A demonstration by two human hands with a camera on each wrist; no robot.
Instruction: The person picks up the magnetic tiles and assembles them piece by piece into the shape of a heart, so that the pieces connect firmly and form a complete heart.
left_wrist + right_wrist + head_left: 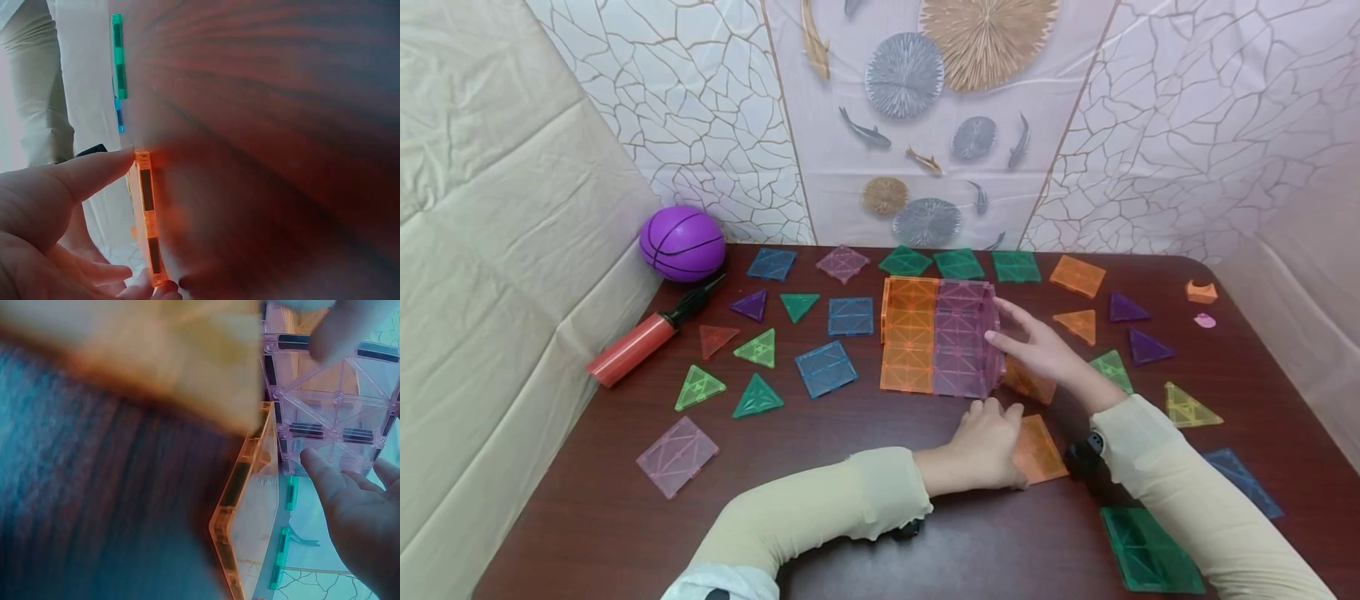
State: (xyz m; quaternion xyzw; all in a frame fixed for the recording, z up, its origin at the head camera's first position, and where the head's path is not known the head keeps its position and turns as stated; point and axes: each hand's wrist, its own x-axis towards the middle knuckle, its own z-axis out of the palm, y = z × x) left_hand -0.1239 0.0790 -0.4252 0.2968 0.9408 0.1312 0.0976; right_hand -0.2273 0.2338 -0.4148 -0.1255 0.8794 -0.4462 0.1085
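Observation:
A structure of joined translucent magnetic tiles lies mid-table, its left part orange (910, 333) and its right part purple (958, 342). My right hand (1037, 342) touches its purple right end with fairly straight fingers; in the right wrist view, fingers (350, 512) lie close against the purple tiles (337, 397). Below the structure, my left hand (985, 446) pinches an orange square tile (1037, 450) by its edges. The left wrist view shows the tile's edge (148, 212) between thumb and fingertips. Another orange tile (1028, 382) lies under my right wrist, partly hidden.
Loose triangle and square tiles lie around, including a blue square (826, 368), a pink square (678, 456) and a green tile (1150, 550). A purple ball (682, 243) and red hand pump (634, 348) sit at left. Small orange (1201, 292) and pink pieces (1205, 320) lie far right.

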